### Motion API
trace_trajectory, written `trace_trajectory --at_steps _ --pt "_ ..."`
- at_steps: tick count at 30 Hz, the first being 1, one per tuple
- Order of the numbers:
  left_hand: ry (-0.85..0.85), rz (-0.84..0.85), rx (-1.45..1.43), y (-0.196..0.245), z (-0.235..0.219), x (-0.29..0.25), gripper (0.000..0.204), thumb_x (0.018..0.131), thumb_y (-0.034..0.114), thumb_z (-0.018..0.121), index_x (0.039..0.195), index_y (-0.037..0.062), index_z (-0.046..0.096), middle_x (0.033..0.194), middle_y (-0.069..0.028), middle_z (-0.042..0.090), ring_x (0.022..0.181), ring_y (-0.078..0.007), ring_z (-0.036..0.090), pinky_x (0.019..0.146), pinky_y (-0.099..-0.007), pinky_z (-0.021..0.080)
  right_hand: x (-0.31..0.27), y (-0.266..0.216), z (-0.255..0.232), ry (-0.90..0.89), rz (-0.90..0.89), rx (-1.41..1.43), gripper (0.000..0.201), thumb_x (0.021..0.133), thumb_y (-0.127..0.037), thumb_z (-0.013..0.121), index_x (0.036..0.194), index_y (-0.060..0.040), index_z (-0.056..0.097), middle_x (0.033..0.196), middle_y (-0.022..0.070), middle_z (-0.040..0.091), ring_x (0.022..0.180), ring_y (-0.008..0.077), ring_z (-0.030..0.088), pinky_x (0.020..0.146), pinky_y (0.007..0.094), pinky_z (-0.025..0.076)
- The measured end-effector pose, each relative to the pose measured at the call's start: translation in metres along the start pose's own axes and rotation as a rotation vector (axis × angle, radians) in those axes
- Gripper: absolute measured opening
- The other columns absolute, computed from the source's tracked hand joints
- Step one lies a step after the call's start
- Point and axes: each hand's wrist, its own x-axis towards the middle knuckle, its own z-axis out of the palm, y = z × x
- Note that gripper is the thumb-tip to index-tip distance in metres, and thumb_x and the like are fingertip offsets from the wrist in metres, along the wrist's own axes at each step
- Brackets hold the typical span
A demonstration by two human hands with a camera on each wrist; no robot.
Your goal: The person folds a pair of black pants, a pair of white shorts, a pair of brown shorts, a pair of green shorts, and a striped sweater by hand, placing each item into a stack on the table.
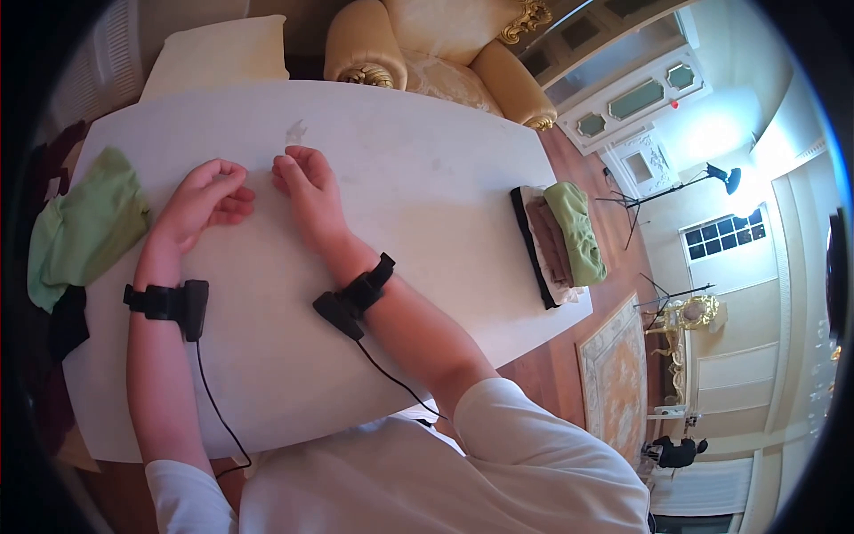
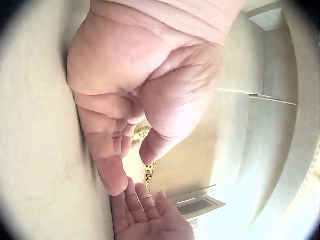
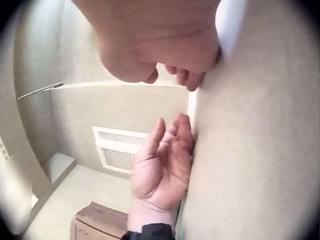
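Note:
My left hand (image 1: 200,203) rests on its little-finger side on the white table (image 1: 427,240), fingers loosely bent, holding nothing. Facing it a short gap away is my right hand (image 1: 307,191), its thumb near the bent fingers and nothing in its grasp. In the left wrist view, the left palm (image 2: 130,55) faces the camera and the right hand (image 2: 150,220) shows beyond its fingertips. A crumpled light green garment (image 1: 93,231) lies nearest the left hand, at the table's left edge. Well to the right sits a stack of folded clothes (image 1: 544,240), topped by a green one.
Dark cloth (image 1: 69,325) hangs by the left edge, under the green garment. A gold armchair (image 1: 436,53) and a cream chair back (image 1: 213,58) stand past the far edge. Cables (image 1: 209,383) run from both wrist cameras. A lamp stand (image 1: 633,205) is off to the right.

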Motion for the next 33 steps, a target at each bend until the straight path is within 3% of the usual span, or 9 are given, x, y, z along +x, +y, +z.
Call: trace_trajectory --at_steps 4,6,7,10,20,25,27,30,33 --pt "0.013 -0.004 0.006 0.002 0.009 0.001 0.032 0.106 0.038 0.064 0.123 0.0117 0.062 0.104 -0.0064 0.072 0.087 -0.0148 0.073 0.077 -0.0292 0.059 -0.004 0.003 -0.002 -0.008 -0.075 -0.187 0.034 0.107 -0.025 0.064 0.130 0.0002 0.058 0.113 0.0067 0.066 0.105 0.0149 0.063 0.094 0.0308 0.053" --pt "0.024 -0.027 0.018 0.000 0.005 -0.002 0.033 0.106 0.037 0.066 0.123 0.0103 0.062 0.105 -0.0072 0.072 0.088 -0.0162 0.074 0.077 -0.0308 0.061 -0.002 0.018 -0.002 0.011 -0.224 -0.243 0.032 0.107 -0.024 0.064 0.126 0.0014 0.060 0.110 0.0077 0.068 0.104 0.0151 0.063 0.094 0.0316 0.052" --pt "0.016 -0.042 0.021 -0.002 0.004 0.002 0.034 0.105 0.037 0.067 0.123 0.0088 0.063 0.105 -0.0078 0.073 0.088 -0.0173 0.074 0.077 -0.0317 0.061 -0.008 0.002 0.001 0.001 -0.258 -0.377 0.028 0.106 -0.018 0.061 0.126 0.0015 0.059 0.109 0.0117 0.068 0.105 0.0206 0.064 0.095 0.0360 0.053" --pt "0.002 -0.024 -0.009 0.001 0.003 0.001 0.036 0.105 0.035 0.068 0.124 0.0060 0.061 0.107 -0.0103 0.073 0.091 -0.0206 0.075 0.080 -0.0345 0.063 -0.001 0.008 0.002 -0.051 -0.275 -0.312 0.027 0.104 -0.014 0.063 0.125 0.0018 0.061 0.109 0.0120 0.070 0.103 0.0191 0.067 0.092 0.0354 0.055" --pt "0.173 -0.010 0.152 -0.006 0.012 0.006 0.026 0.106 0.020 0.065 0.125 0.0029 0.061 0.109 -0.0086 0.072 0.092 -0.0171 0.074 0.080 -0.0309 0.061 -0.002 0.003 0.011 -0.067 -0.344 -0.446 0.027 0.098 -0.012 0.065 0.120 0.0020 0.062 0.115 0.0232 0.068 0.106 0.0400 0.069 0.090 0.0453 0.057" --pt "0.559 0.399 0.891 -0.018 -0.046 -0.021 0.026 0.097 0.010 0.070 0.121 0.0021 0.064 0.106 -0.0099 0.072 0.093 -0.0244 0.072 0.086 -0.0352 0.059 -0.002 -0.003 0.009 -0.056 -0.317 -0.387 0.027 0.098 -0.014 0.065 0.119 0.0014 0.060 0.114 0.0242 0.068 0.105 0.0420 0.067 0.090 0.0472 0.056" --pt "0.704 0.572 1.481 -0.007 -0.059 -0.048 0.036 0.092 0.010 0.073 0.126 0.0039 0.062 0.110 -0.0183 0.070 0.099 -0.0358 0.070 0.094 -0.0440 0.056 -0.001 -0.003 0.009 -0.041 -0.313 -0.372 0.026 0.097 -0.014 0.065 0.118 0.0014 0.061 0.113 0.0244 0.068 0.104 0.0421 0.067 0.090 0.0475 0.055" --pt "0.761 0.484 1.547 -0.024 -0.092 -0.067 0.036 0.093 0.011 0.070 0.127 0.0025 0.061 0.119 -0.0239 0.066 0.111 -0.0414 0.065 0.102 -0.0484 0.050 0.000 -0.001 0.012 -0.028 -0.300 -0.356 0.025 0.097 -0.013 0.065 0.117 0.0011 0.060 0.111 0.0245 0.068 0.103 0.0421 0.067 0.089 0.0476 0.055" --pt "0.878 0.019 1.298 -0.012 -0.104 -0.081 0.033 0.098 0.011 0.065 0.128 -0.0004 0.058 0.123 -0.0245 0.064 0.116 -0.0413 0.063 0.104 -0.0447 0.048 0.000 -0.002 0.012 -0.038 -0.281 -0.360 0.026 0.096 -0.013 0.066 0.118 0.0007 0.060 0.111 0.0240 0.068 0.103 0.0412 0.068 0.089 0.0474 0.056"
